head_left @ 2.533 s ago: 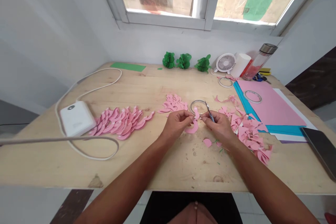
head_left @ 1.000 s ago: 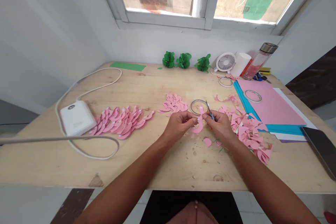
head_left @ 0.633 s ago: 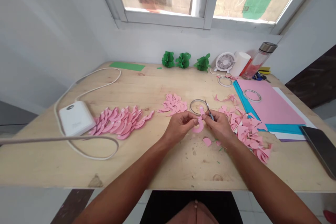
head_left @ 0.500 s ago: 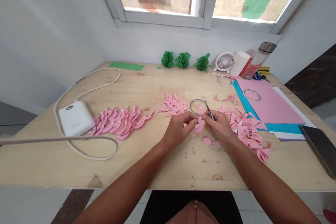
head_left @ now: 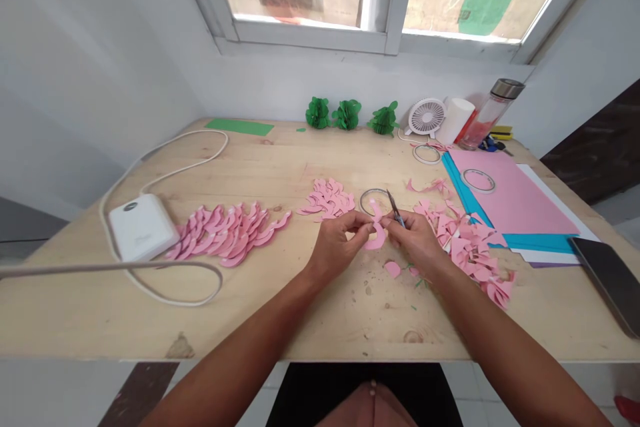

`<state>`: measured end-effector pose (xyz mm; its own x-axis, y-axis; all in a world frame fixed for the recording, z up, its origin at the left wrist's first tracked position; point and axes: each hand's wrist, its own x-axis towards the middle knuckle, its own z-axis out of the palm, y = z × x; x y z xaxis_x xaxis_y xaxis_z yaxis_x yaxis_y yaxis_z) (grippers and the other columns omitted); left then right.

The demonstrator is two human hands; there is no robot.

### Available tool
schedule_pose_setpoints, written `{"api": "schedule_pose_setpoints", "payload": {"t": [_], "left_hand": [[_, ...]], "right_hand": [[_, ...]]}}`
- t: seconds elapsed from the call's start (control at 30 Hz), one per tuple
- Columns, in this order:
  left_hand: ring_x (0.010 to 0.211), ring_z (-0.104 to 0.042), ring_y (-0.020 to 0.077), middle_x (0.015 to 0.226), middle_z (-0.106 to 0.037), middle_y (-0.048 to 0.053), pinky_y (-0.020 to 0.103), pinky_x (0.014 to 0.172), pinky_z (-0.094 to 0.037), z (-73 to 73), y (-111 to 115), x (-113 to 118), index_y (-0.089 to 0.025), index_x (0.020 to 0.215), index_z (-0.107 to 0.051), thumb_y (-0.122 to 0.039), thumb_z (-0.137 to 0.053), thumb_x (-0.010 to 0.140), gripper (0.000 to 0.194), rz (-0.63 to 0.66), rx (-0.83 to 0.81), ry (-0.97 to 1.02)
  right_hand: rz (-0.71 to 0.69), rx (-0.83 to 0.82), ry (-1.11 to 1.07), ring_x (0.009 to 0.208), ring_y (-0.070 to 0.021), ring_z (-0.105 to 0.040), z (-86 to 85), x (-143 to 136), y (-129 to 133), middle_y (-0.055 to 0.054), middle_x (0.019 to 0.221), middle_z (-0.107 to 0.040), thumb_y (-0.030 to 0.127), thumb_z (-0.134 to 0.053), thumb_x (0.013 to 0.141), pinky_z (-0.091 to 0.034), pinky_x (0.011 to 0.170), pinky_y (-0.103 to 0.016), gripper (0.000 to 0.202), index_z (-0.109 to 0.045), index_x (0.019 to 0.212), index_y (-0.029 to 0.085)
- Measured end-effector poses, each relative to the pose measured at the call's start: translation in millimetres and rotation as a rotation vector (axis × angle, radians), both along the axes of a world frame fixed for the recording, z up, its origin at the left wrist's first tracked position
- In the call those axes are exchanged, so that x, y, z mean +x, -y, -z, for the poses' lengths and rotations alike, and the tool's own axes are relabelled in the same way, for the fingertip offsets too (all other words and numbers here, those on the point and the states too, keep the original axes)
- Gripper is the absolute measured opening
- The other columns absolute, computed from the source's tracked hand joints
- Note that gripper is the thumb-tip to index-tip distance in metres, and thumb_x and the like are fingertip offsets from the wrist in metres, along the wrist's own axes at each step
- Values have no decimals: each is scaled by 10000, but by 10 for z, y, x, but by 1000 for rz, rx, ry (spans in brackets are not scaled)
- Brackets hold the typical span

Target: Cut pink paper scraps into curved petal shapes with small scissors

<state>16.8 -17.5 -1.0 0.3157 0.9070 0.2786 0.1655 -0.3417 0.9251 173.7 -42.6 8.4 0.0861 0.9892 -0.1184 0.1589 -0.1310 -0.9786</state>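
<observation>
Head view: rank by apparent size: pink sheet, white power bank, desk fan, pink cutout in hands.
1. pink sheet
2. white power bank
3. desk fan, though it sits farther back
4. pink cutout, pinched by the left hand

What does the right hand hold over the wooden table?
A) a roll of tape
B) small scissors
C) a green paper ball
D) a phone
B: the right hand grips small scissors, whose blades point up beside the pink paper piece pinched by the left hand.

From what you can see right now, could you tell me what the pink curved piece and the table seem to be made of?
Pink curved piece: apparently thin matte paper or card, flat and cleanly cut. Table: pale unfinished-looking wood, with visible grain, knots and board seams.
</observation>
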Motion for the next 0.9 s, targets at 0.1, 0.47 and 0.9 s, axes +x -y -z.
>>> {"api": "schedule_pose_setpoints", "payload": {"t": [0.1,0.47,0.9], "left_hand": [[655,-622,134,714,-687,24,222,610,-489,-10,0,-4,-173,729,-656,-236,-582,752,100,-51,-2,14],[638,-605,125,712,-675,13,228,632,-484,-16,17,13,-181,717,-645,-235,-573,763,101,-82,55,1],[631,-602,135,724,-684,50,233,610,-442,117,-5,2,-182,850,-653,-242,-471,835,192,-106,408,-293]], "right_hand": [[-9,-5,5,415,-66,-297,-8,-11,2,69,456,-369,479,-613,691,-177,412,-222,328,-567,662,155],[-83,-27,-62,402,-68,-313,48,16,-1,71,426,-404,409,-617,709,-207,428,-222,255,-602,712,154],[-124,-8,-188,420,-71,-331,77,32,0,70,431,-414,357,-629,721,-211,449,-233,208,-569,683,162]]}}
